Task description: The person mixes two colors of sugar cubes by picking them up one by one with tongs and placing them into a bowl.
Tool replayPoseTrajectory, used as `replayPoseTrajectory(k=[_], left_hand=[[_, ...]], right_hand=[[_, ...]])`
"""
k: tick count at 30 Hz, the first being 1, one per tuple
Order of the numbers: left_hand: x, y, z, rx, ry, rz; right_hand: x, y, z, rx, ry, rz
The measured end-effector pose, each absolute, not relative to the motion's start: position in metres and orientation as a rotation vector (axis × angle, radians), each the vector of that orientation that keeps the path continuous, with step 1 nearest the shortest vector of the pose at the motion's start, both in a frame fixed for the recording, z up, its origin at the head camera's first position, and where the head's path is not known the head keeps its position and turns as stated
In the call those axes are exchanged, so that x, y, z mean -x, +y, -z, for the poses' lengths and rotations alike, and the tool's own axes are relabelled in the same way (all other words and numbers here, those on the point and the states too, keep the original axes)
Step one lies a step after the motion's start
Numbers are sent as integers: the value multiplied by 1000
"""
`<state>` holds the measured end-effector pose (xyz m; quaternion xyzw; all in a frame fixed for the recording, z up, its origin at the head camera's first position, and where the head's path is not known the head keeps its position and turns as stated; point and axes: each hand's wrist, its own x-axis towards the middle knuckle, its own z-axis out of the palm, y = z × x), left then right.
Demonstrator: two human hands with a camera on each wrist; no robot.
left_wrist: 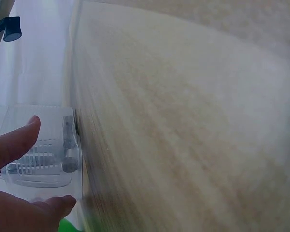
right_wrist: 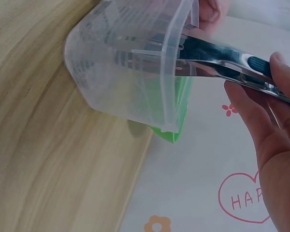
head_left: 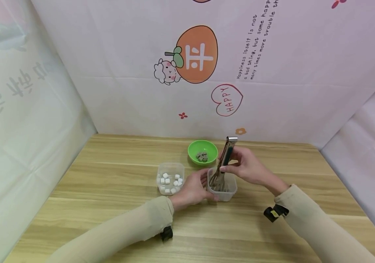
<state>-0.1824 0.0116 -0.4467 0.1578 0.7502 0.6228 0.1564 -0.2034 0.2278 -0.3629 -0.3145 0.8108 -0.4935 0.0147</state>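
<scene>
My right hand holds a pair of metal tongs with dark grips between thumb and fingers. The tongs tilt, and their slotted heads reach down inside a clear plastic container. My left hand grips this container from its left side, thumb at the near side and fingers at the far side. In the left wrist view the thumb spans the container's wall. Whether anything lies between the tong heads cannot be made out. In the right wrist view the tongs enter over the container's rim.
A green bowl with several grey-brown chunks stands just behind the container. Left of my left hand is another clear container holding several white cubes. A printed cloth wall rises at the back edge of the wooden table.
</scene>
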Motion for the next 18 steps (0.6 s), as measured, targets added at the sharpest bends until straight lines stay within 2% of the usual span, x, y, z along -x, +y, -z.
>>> replayPoseTrajectory(k=[18], left_hand=[[184, 11, 447, -478, 2191, -1734]], right_hand=[[205, 236, 368, 846, 2757, 1561]])
